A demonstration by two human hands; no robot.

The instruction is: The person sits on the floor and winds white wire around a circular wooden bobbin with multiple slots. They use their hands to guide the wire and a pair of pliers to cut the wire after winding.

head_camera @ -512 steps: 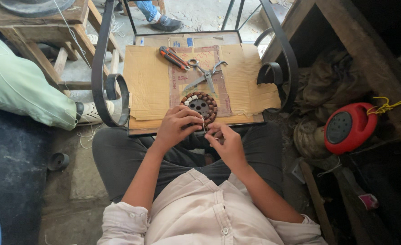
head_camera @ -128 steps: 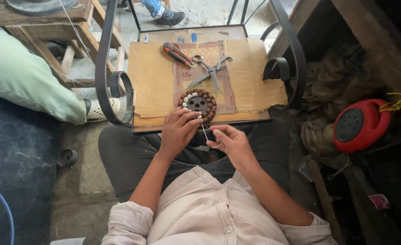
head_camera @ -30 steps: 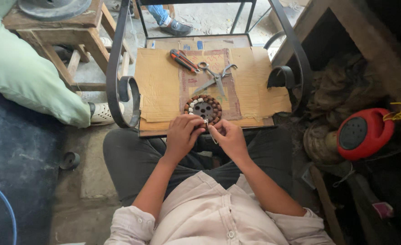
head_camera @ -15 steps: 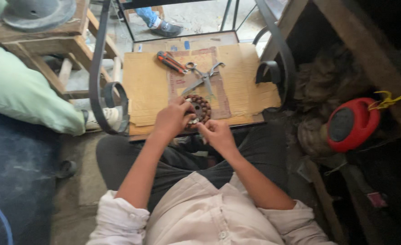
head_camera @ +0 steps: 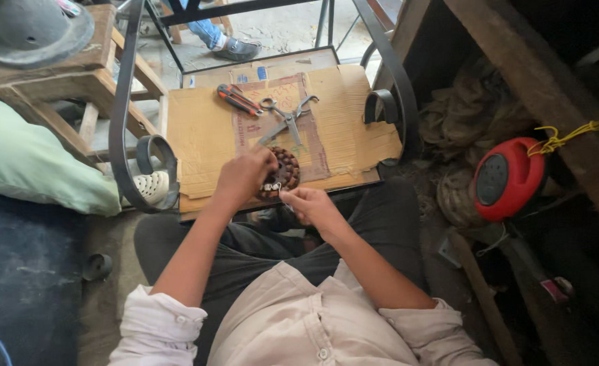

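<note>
The work in hand appears to be winding wire on a round toothed stator core [head_camera: 282,173], which lies on the cardboard-covered table [head_camera: 204,135] at centre frame. The left hand [head_camera: 242,177] rests on its left rim, fingers curled over it. The right hand [head_camera: 311,203], just below the core, pinches what looks like thin wire between closed fingertips. Scissors [head_camera: 287,118] and orange-handled pliers [head_camera: 240,99] lie above. The next move likely calls for steady tension while the wire is guided into a slot.
</note>
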